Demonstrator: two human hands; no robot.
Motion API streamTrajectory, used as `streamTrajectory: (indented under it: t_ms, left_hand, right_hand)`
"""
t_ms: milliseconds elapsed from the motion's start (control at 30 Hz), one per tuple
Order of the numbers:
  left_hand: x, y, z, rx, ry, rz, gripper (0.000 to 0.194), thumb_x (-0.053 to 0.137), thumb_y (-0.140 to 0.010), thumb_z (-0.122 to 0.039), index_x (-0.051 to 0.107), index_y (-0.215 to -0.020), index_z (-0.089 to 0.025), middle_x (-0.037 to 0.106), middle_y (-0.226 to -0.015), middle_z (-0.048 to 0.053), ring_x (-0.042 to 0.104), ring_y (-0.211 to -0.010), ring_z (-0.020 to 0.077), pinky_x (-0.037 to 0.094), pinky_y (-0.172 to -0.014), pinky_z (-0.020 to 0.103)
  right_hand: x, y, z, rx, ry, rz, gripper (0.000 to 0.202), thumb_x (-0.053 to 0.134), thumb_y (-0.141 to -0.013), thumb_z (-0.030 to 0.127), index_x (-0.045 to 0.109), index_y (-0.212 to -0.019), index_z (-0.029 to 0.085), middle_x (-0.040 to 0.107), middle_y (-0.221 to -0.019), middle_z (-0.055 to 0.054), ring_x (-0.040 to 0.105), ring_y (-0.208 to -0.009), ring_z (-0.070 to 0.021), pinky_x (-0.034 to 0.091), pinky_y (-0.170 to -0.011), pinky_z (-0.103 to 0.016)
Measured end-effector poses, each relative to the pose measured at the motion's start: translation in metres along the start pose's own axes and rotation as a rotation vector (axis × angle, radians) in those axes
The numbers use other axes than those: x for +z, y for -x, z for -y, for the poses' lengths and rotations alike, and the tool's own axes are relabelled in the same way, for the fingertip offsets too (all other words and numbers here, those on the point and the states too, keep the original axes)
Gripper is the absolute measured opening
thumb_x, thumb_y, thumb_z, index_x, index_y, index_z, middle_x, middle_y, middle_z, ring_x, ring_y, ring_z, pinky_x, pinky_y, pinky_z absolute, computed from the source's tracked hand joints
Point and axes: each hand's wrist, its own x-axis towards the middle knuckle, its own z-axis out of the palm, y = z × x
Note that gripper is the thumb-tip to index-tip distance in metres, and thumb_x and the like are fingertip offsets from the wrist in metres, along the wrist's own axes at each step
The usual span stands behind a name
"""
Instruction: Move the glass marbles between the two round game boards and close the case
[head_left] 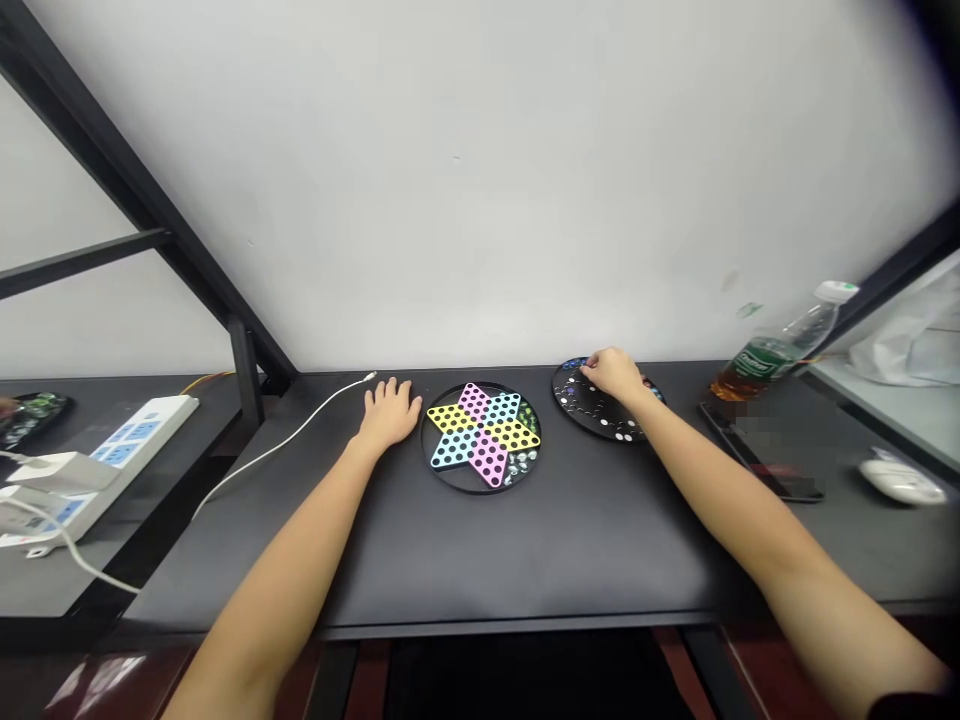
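Head view: the right hand [615, 374] is over the far side of the round black tray [616, 408]; its fingers are drawn narrow, and whether they hold a piece cannot be told. The star-patterned board [484, 434] sits in a second round tray [480, 492], left of those fingers and slightly nearer the person. Both trays are round and present no long axis. The left hand [391, 413] is closer to the board, resting palm down just left of its tray, fingers spread, nothing visible in its grasp. Glassy marbles [519, 466] lie beside the star, inside the tray's right side; small pale pieces dot the black tray.

Surface: a dark, flat table [570, 550] against a pale wall [480, 200] on the far side. To the right stand or lie a tilted-looking bottle [772, 355], a dark flat device [799, 492] and a white mouse [902, 482]; to the left, a white cable [292, 437] and, on the adjoining surface, a power strip [154, 425].
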Motion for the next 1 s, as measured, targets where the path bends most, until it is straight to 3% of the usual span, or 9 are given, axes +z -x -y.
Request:
streamTrajectory:
  t_ms: [67,133,267,400,533,667,800,900,1000]
  left_hand:
    - [-0.001,0.0,0.0,-0.002,-0.002,0.001,0.058,0.028,-0.1,-0.045,0.043,-0.147,-0.014,0.036,-0.157,0.019,0.032,-0.145,0.0375,0.027,-0.116,0.056]
    - [-0.001,0.0,-0.001,-0.003,-0.004,0.004,0.059,0.028,-0.1,-0.045,0.043,-0.147,-0.014,0.036,-0.157,0.019,0.033,-0.145,0.0375,0.027,-0.116,0.056]
    - [0.0,-0.001,0.0,-0.001,0.004,0.011,0.059,0.027,-0.1,-0.046,0.042,-0.147,-0.015,0.036,-0.157,0.019,0.032,-0.145,0.0377,0.027,-0.116,0.056]
    - [0.001,-0.001,0.0,-0.006,0.003,0.008,0.06,0.027,-0.1,-0.047,0.042,-0.148,-0.015,0.037,-0.157,0.018,0.032,-0.145,0.0369,0.027,-0.116,0.056]
    - [0.001,-0.001,0.0,-0.003,-0.007,0.008,0.059,0.027,-0.1,-0.047,0.043,-0.148,-0.015,0.037,-0.157,0.018,0.032,-0.145,0.0365,0.027,-0.116,0.055]
    - [-0.001,0.0,0.0,-0.002,-0.001,0.007,0.06,0.026,-0.1,-0.047,0.043,-0.148,-0.015,0.037,-0.157,0.018,0.032,-0.145,0.0363,0.027,-0.116,0.055]
    - [-0.002,0.0,-0.001,-0.007,0.006,0.014,0.06,0.026,-0.1,-0.047,0.042,-0.148,-0.015,0.036,-0.157,0.018,0.031,-0.145,0.037,0.026,-0.116,0.056]
    - [-0.002,0.0,0.0,-0.009,0.007,0.017,0.059,0.026,-0.1,-0.046,0.042,-0.148,-0.015,0.036,-0.158,0.018,0.031,-0.146,0.037,0.026,-0.116,0.056]
    - [-0.001,0.0,0.0,-0.003,0.004,0.012,0.06,0.026,-0.1,-0.046,0.042,-0.148,-0.015,0.036,-0.158,0.018,0.031,-0.146,0.0371,0.026,-0.116,0.056]
  right_hand:
    - [-0.005,-0.003,-0.001,0.073,-0.217,0.011,0.012,0.073,-0.076,0.03,0.072,-0.075,0.018,0.069,-0.077,-0.009,0.064,-0.085,-0.0255,0.05,-0.076,-0.035]
    - [-0.014,-0.007,-0.002,0.164,-0.606,0.075,0.016,0.077,-0.073,0.03,0.067,-0.073,0.017,0.064,-0.069,-0.006,0.062,-0.073,-0.0201,0.051,-0.067,-0.03]
    - [-0.037,-0.014,-0.005,0.308,-1.445,0.253,0.013,0.071,-0.078,0.023,0.059,-0.08,0.018,0.062,-0.076,-0.005,0.056,-0.063,-0.0126,0.051,-0.052,-0.021]
    - [-0.049,-0.013,-0.008,0.388,-1.683,0.32,0.014,0.059,-0.082,0.019,0.046,-0.076,0.021,0.058,-0.079,-0.006,0.054,-0.061,-0.0117,0.048,-0.045,-0.019]
    - [-0.036,-0.01,-0.005,0.339,-1.518,0.326,0.017,0.057,-0.08,0.021,0.042,-0.071,0.022,0.048,-0.066,0.0,0.044,-0.053,-0.0111,0.037,-0.04,-0.019]
    - [-0.009,-0.008,0.001,0.13,-0.81,0.152,0.012,0.066,-0.08,0.029,0.059,-0.075,0.02,0.055,-0.066,-0.001,0.051,-0.061,-0.0144,0.042,-0.053,-0.025]
    - [0.013,-0.008,0.005,-0.143,-0.198,0.061,0.021,0.07,-0.079,0.034,0.073,-0.093,0.019,0.07,-0.089,-0.007,0.063,-0.087,-0.0228,0.048,-0.081,-0.032]
    - [0.02,-0.007,0.006,-0.219,-0.064,0.054,0.025,0.066,-0.083,0.034,0.074,-0.103,0.02,0.071,-0.105,-0.01,0.063,-0.099,-0.0248,0.046,-0.089,-0.034]
    - [0.019,-0.006,0.01,-0.228,-0.096,0.044,0.019,0.066,-0.082,0.033,0.074,-0.094,0.02,0.07,-0.101,-0.009,0.062,-0.098,-0.0246,0.045,-0.089,-0.034]
